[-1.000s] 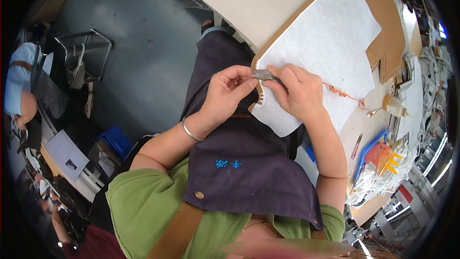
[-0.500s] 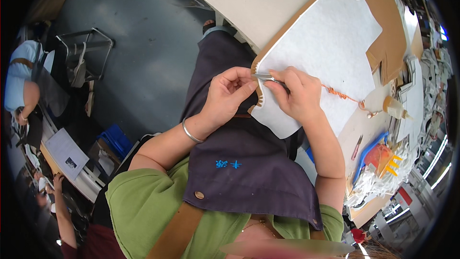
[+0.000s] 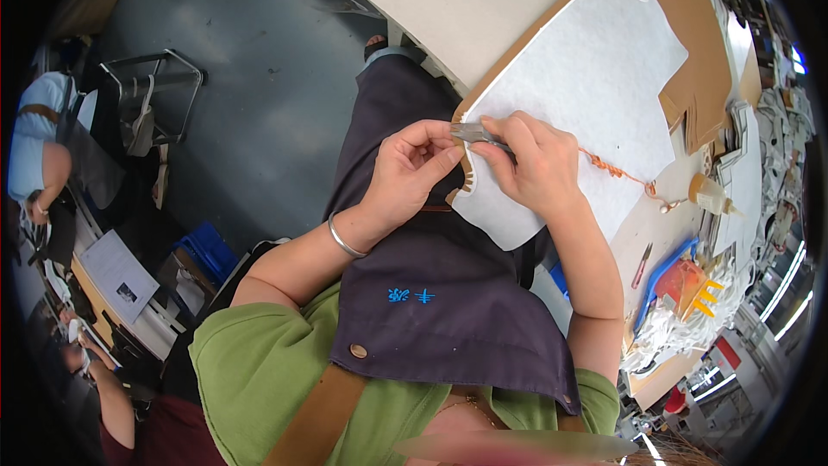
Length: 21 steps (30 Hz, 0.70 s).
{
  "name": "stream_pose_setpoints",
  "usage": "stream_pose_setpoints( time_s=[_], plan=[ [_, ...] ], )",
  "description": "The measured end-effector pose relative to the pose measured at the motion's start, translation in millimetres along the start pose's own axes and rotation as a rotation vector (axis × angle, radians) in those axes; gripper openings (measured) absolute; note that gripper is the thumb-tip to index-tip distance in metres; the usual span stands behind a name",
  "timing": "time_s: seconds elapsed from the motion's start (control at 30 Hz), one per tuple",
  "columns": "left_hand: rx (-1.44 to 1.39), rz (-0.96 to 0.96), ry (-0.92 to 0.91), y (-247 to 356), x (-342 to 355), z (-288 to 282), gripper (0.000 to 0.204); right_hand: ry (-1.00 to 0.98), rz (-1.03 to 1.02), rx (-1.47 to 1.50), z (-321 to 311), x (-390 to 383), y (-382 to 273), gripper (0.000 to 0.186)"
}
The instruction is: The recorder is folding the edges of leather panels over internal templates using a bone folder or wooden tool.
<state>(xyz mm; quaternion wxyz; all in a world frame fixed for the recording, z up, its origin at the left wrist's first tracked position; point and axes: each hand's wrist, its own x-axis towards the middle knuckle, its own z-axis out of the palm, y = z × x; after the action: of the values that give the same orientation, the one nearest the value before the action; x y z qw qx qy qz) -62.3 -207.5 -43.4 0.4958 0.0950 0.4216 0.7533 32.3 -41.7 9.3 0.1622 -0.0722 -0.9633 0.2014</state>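
our right hand (image 3: 548,168) has its fingers clamped on a silver metal plier-like tool (image 3: 471,133), which has rolled within the last half second to show its broad face. beneath those fingers lies a large flat white panel with a brown edge (image 3: 573,69). our left hand (image 3: 401,171) meets that edge; whether its fingers pinch it, we cannot tell. the working spot hasn't shifted, suggesting this stretch is unfinished.

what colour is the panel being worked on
The panel is white, brown-edged at left; best in head view.
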Motion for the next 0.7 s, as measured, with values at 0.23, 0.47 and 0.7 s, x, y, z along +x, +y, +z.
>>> stream_pose_setpoints(
  time_s=[0.23,0.47,0.7],
  plan=[
    [-0.024,-0.02,-0.009,-2.1,-0.3,-0.5,0.018,-0.027,0.031,0.01,1.6,-2.5,-0.3,0.023],
    [0.001,0.014,-0.024,-0.7,-2.2,2.5,0.021,0.035,0.085,0.077,1.9,-6.7,0.1,0.022],
    [0.012,0.022,-0.026,-1.3,-2.3,1.7,0.024,0.032,0.081,0.037,3.0,-7.5,1.7,0.022]
  ],
)
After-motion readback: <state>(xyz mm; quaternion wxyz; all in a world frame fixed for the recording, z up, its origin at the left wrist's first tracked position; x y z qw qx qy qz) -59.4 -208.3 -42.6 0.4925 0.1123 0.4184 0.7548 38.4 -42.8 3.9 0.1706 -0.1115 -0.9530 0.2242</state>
